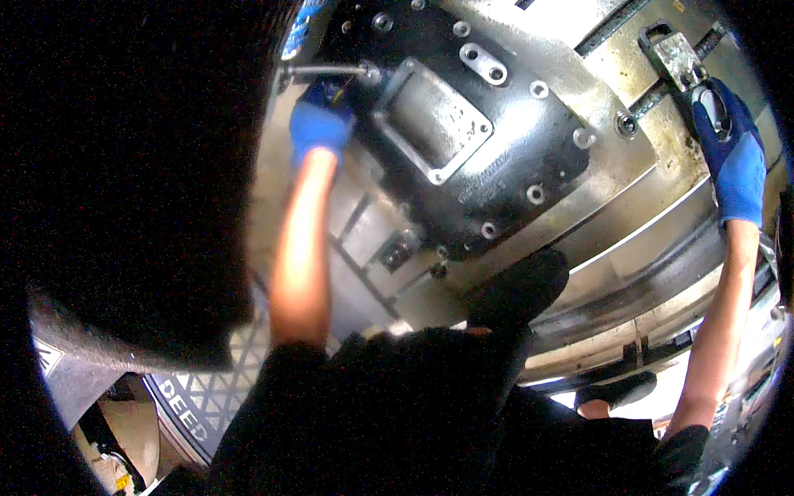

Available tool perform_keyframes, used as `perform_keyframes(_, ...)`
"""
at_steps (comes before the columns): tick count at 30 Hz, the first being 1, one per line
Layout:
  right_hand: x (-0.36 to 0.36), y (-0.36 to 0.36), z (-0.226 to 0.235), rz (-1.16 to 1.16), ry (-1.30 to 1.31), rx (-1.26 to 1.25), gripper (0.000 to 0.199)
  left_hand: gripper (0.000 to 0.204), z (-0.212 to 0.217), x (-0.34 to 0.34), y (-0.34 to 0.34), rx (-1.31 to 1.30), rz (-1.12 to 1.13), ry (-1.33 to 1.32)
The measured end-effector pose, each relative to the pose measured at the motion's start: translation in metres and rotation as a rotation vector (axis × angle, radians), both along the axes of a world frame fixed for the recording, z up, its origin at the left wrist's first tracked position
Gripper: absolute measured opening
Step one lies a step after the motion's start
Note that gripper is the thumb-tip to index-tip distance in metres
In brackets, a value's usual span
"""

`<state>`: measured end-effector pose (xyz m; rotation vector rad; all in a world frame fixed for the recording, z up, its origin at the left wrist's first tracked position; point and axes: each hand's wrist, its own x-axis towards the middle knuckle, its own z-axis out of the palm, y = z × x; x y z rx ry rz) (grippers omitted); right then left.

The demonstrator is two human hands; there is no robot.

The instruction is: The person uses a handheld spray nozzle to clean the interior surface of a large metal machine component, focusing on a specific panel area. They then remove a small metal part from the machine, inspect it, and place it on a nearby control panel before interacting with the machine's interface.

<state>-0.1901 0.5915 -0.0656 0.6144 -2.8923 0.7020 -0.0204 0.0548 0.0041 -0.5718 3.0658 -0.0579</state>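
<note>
A large black machined plate [513,116] with a rectangular raised opening [438,120] and several bolt holes lies in front of me. My left hand [322,120], in a blue glove with dark fingers, is at the plate's left edge. Just beyond it runs a thin metal rod [327,70]. The left fingers are dark and blurred, so I cannot see what they hold, if anything. At the far right my right hand [732,153], also gloved in blue, curls around the near end of a slotted metal clamp [680,62].
The plate sits on a metal machine table [612,78] with long slots. A dark, bulky machine part [141,165] fills the left side. Below it is a patterned tread step [223,364]. A small metal block [397,250] lies near the plate's lower left edge.
</note>
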Motion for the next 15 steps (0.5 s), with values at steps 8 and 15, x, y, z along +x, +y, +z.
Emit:
perform_keyframes(8,-0.004,0.002,0.003,0.004,-0.018,0.050,0.043,0.020,-0.001,0.000,0.015,-0.141,-0.096,0.024)
perform_keyframes(15,-0.004,0.003,0.000,-0.009,0.004,0.053,0.042,0.021,-0.009,-0.001,0.026,-0.153,0.043,0.140)
